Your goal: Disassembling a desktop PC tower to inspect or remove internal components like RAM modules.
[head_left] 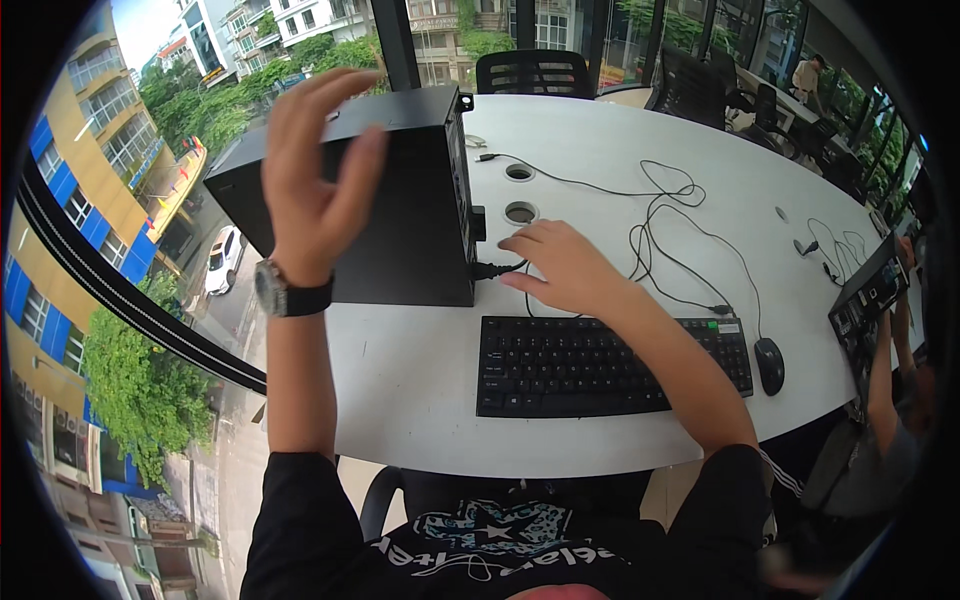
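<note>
A black desktop computer tower [400, 215] stands on the white table at the left, with its connector side facing right. My left hand [315, 180], a watch on its wrist, is raised in front of the tower's side panel. Its fingers and thumb are apart and hold nothing. Low on the connector side sits a black power cord plug [488, 270], its cord passing beneath my right hand [565, 265]. That hand hovers beside the plug, thumb and fingers spread apart. Whether it touches the cord is hard to see. Below it lies a black keyboard [600, 370], partly covered by my right forearm.
To the keyboard's right is a black mouse [768, 365]. Thin black cables [650, 225] loop across the white table [420, 420], near round cable holes [520, 212]. Another person at the far right holds an opened dark computer case [865, 300]. An office chair [535, 75] stands behind the table.
</note>
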`<state>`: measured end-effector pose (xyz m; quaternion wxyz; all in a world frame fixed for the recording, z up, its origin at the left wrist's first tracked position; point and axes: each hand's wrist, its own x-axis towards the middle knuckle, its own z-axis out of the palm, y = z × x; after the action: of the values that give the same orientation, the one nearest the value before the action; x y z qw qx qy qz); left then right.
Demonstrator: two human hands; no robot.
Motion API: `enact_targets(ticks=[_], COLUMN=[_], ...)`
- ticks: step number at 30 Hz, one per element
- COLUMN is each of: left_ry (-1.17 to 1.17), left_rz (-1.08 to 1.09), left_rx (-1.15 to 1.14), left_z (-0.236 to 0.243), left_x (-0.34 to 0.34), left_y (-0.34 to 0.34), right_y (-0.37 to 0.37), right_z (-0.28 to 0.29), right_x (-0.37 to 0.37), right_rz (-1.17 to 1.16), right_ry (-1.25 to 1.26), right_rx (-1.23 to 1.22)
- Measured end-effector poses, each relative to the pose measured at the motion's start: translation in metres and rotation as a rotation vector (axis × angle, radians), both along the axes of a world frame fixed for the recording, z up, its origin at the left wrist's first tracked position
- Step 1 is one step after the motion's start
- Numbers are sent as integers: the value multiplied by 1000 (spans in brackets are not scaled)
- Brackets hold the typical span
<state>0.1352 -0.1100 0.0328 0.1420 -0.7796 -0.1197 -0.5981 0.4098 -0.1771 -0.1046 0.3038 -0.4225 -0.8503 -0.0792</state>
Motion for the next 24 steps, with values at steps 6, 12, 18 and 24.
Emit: enact_targets(ticks=[6,12,18,24], left_ry=[73,23,22,-1], left_rz=[295,284,323,306], left_rx=[175,142,123,132], left_z=[-20,-21,-24,-24], left_x=[50,58,57,56], left_y=[11,11,14,17], right_y=[41,24,59,39], right_z=[-51,-51,-36,-47], right_x=[-32,-29,-8,-25], right_rz=[-64,-76,173,50], right_ry=[-90,-181,-240,-270], right_rx=[-318,-156,-292,-58])
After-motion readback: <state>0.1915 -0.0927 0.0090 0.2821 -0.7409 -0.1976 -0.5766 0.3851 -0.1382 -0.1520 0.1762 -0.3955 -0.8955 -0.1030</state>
